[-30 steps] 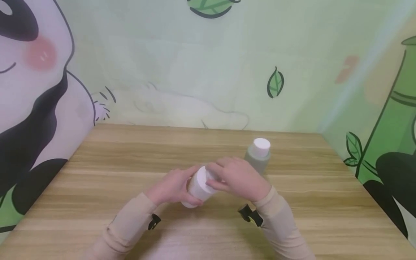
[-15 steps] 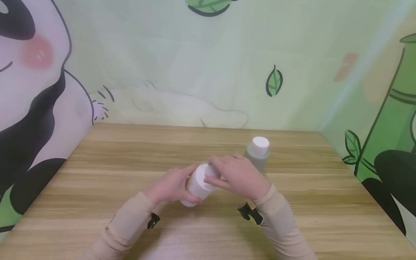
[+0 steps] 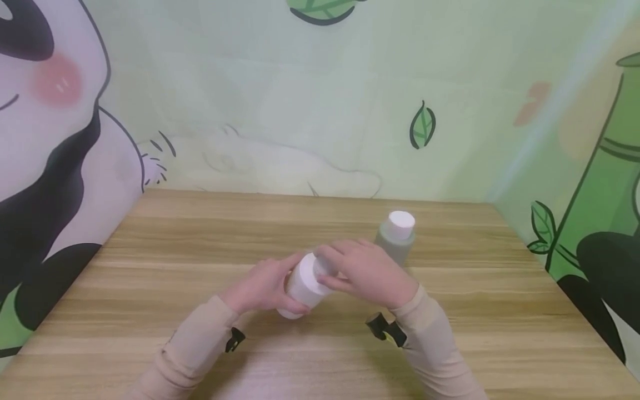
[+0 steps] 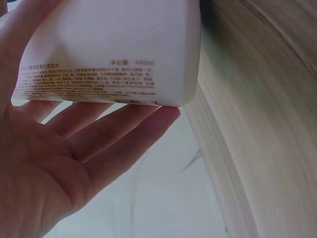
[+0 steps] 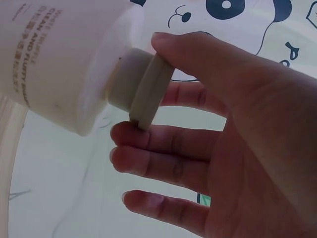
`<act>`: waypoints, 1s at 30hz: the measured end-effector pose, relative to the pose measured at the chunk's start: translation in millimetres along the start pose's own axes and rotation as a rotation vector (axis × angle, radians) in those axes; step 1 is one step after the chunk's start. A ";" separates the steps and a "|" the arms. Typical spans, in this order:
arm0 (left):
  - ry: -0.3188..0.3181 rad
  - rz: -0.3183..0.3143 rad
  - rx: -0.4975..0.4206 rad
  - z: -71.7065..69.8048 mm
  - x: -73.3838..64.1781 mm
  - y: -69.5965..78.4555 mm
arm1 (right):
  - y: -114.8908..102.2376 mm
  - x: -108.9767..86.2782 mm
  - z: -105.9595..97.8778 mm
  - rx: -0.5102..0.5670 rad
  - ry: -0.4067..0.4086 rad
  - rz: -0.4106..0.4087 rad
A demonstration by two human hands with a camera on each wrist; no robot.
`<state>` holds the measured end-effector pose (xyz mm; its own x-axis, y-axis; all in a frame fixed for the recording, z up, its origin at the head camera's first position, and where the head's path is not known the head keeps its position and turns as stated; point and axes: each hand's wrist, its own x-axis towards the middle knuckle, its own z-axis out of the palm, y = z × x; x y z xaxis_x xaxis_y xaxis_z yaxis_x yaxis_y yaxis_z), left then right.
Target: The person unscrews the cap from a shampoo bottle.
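Observation:
Above the table in the head view, a white shampoo bottle (image 3: 303,289) is held tilted, its capped end toward the right. My left hand (image 3: 257,288) grips its body, thumb on the near side and fingers on the far side. Printed small text and "440ml" show on the bottle (image 4: 119,44) in the left wrist view. My right hand (image 3: 372,273) is at the other end. The right wrist view shows its thumb and a finger pinching the rim of the pale cap (image 5: 143,89), which sits on the bottle's neck, while other fingers extend beside it.
A second bottle (image 3: 397,241), grey-green with a white cap, stands upright on the wooden table (image 3: 200,233) just beyond my right hand. A wall covering (image 3: 280,111) with panda and leaf drawings rises behind the table's far edge.
My right thumb and fingers have shifted around the cap, loosening outward half a second ago and closing in again now. The left hand and bottle stay almost in place.

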<state>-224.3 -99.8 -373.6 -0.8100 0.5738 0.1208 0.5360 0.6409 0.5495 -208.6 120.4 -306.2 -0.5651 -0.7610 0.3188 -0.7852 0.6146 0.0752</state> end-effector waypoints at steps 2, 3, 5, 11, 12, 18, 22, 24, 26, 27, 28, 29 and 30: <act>-0.002 -0.001 -0.003 -0.3 0.1 0.1 | 0.7 -0.7 -0.3 0.004 -0.001 -0.004; -0.001 -0.001 -0.005 -0.5 0.2 0.1 | 0.9 -0.7 -0.6 0.003 0.000 -0.004; 0.001 0.000 -0.007 -0.7 0.4 0.1 | 0.8 -0.7 -1.2 0.006 0.003 0.001; 0.008 0.002 -0.004 0.0 1.1 0.8 | 1.1 -1.0 -0.8 -0.007 0.031 0.034; 0.009 0.001 -0.005 0.2 1.2 1.2 | 1.5 -1.2 -0.7 -0.014 0.036 0.041; 0.016 -0.015 -0.011 0.9 1.2 2.4 | 3.8 -1.2 -0.3 -0.015 0.044 0.047; 0.021 -0.015 -0.010 1.2 0.6 2.1 | 3.6 -0.7 -0.6 -0.012 0.038 0.039; 0.025 -0.013 -0.005 1.5 0.5 2.0 | 3.4 -0.5 -0.8 -0.014 0.038 0.034; 0.024 -0.015 -0.003 1.6 0.6 2.0 | 3.6 -0.6 -0.9 -0.018 0.040 0.029; 0.022 -0.015 -0.001 1.7 0.5 1.9 | 3.7 -0.7 -0.8 -0.019 0.041 0.027; 0.021 -0.018 -0.001 1.6 0.5 1.8 | 3.7 -0.8 -0.7 -0.020 0.042 0.025; 0.019 -0.021 -0.002 1.5 0.5 1.6 | 3.8 -1.1 -0.5 -0.019 0.043 0.021; 0.018 -0.024 -0.002 1.2 0.5 1.7 | 3.9 -1.2 -0.3 -0.018 0.042 0.017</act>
<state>-223.5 -97.8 -373.6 -0.8267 0.5491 0.1223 0.5159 0.6532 0.5542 -210.9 123.8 -305.9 -0.5671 -0.7410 0.3595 -0.7705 0.6316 0.0865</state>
